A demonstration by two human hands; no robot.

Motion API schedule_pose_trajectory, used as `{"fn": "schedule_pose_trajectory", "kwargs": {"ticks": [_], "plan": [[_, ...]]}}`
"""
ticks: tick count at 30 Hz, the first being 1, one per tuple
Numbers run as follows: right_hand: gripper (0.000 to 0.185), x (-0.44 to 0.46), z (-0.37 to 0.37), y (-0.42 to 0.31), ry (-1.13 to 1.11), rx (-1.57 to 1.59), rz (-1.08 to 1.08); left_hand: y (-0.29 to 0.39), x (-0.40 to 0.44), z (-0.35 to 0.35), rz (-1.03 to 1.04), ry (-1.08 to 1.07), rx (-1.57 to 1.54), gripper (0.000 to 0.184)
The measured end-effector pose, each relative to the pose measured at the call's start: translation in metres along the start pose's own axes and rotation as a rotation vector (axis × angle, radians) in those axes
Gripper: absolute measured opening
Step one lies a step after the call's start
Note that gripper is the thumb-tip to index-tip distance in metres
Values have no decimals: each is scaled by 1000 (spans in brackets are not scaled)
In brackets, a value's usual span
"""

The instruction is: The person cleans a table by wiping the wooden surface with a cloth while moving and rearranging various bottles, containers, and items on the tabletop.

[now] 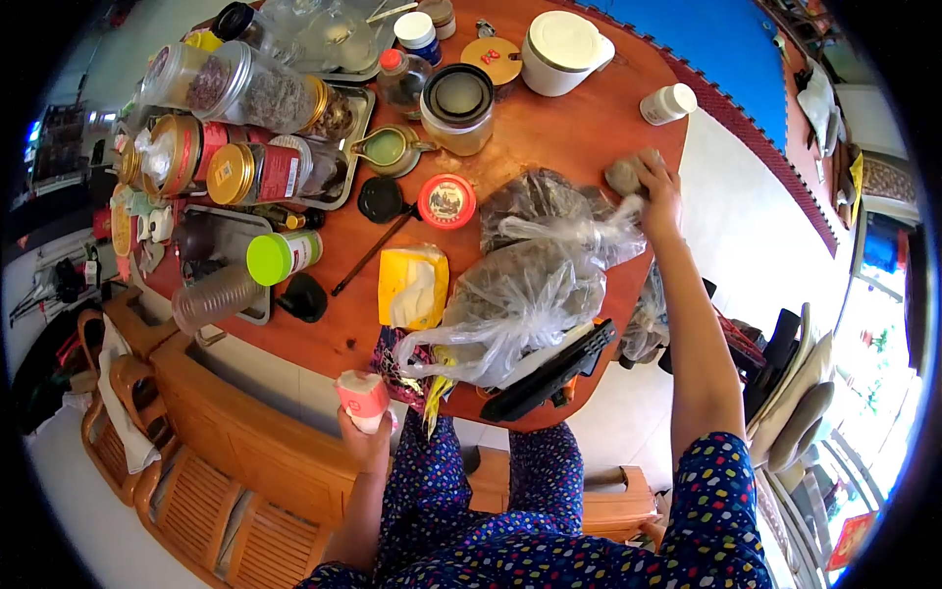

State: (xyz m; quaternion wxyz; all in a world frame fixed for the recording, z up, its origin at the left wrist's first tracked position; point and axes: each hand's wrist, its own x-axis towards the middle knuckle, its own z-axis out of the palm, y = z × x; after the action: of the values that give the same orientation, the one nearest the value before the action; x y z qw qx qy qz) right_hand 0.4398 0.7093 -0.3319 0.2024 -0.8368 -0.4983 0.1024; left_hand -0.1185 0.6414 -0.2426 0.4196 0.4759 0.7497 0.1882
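My left hand (366, 444), low in front of the table, is closed around a small red-and-white container (363, 398) held upright. At the table's right edge, my right hand (659, 191) has its fingers round a greyish-brown lump (623, 177); whether it is a crumpled rag cannot be made out. Just below that hand lie knotted clear plastic bags (535, 285) with dark contents. A yellow tissue pack (413, 287) rests left of the bags. Along the front edge a black flat device (549, 373) leans against the bags.
Jars and tubs crowd the left side, among them a green-lidded tub (285, 257) and a gold-lidded jar (253, 174). A white lidded mug (562, 54) and a white bottle (668, 104) stand at the back. Wooden chairs (196, 491) are at lower left.
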Motion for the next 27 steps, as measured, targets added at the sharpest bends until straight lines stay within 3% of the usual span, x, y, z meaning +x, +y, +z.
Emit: {"fn": "schedule_pose_trajectory", "kwargs": {"ticks": [3, 5, 9, 17, 19, 24, 27], "plan": [[40, 31, 10, -31, -27, -113, 24, 9, 1, 1, 98, 23, -25, 62], [39, 48, 15, -51, -141, -193, 16, 29, -4, 4, 3, -19, -234, 63], [39, 62, 34, -87, -187, -137, -13, 47, -11, 7, 73, -76, -300, 65], [44, 48, 48, -137, -370, -145, -429, 41, -25, 11, 221, -44, -91, 69], [52, 41, 39, -157, -502, -141, -518, 45, -27, 15, 177, -50, -133, 70], [52, 35, 51, -158, -543, 17, -606, 44, -26, 16, 182, -56, -101, 71], [44, 34, 53, -153, -569, -20, -710, 52, -24, 20, 107, -72, -190, 72]]}}
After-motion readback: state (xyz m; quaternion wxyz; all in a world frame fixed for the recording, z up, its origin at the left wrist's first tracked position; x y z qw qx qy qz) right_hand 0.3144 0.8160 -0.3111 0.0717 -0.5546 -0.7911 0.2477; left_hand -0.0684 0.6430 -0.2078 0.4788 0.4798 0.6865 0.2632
